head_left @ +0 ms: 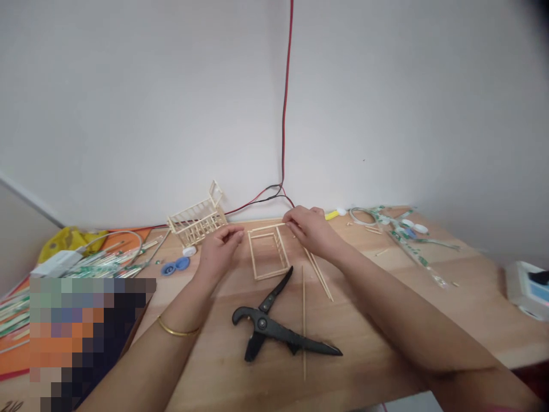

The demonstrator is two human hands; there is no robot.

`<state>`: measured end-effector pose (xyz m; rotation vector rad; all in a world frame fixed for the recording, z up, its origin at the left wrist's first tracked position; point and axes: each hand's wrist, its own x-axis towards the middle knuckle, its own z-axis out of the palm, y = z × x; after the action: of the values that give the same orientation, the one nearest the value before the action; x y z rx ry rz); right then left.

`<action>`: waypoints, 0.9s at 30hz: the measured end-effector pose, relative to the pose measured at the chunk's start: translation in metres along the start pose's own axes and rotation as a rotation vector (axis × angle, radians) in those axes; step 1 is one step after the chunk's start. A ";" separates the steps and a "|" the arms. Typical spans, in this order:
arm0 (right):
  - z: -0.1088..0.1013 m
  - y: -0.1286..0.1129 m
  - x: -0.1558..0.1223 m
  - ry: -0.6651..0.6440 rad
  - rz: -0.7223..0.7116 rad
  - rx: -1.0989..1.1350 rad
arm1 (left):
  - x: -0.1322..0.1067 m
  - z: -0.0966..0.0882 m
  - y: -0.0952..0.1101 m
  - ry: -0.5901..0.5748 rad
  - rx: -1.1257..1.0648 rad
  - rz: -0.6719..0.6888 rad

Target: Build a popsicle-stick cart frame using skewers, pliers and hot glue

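A small rectangular frame of thin wooden sticks stands on the table between my hands. A short wooden stick lies along its far edge. My right hand reaches to the frame's far right corner, its fingertips pinched at the end of that stick. My left hand is just left of the frame, with thumb and fingers pressed together; whether anything is between them is hidden. Nearer to me lies a black hand cutter with a hooked jaw, its handles spread. It rests across a long thin stick.
A stick-built model with railings stands behind my left hand. Blue caps lie beside it. Packets of sticks and a yellow bag are at left. More loose sticks, wrappers and a white box are at right.
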<state>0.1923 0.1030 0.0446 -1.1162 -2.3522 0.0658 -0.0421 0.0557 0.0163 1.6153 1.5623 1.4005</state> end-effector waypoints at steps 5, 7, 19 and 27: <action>0.011 0.000 -0.004 -0.025 -0.002 0.039 | -0.002 0.010 -0.006 -0.028 -0.011 0.011; 0.013 0.000 -0.005 -0.037 -0.004 0.046 | -0.002 0.012 -0.008 -0.021 -0.016 0.010; 0.019 0.002 -0.002 -0.043 0.000 0.079 | -0.003 0.013 -0.008 -0.016 0.049 0.062; 0.019 -0.001 0.000 -0.066 0.022 0.058 | 0.000 0.015 -0.006 -0.020 0.144 0.089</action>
<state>0.1827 0.1061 0.0285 -1.1277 -2.3803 0.1797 -0.0315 0.0612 0.0062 1.7979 1.6298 1.3395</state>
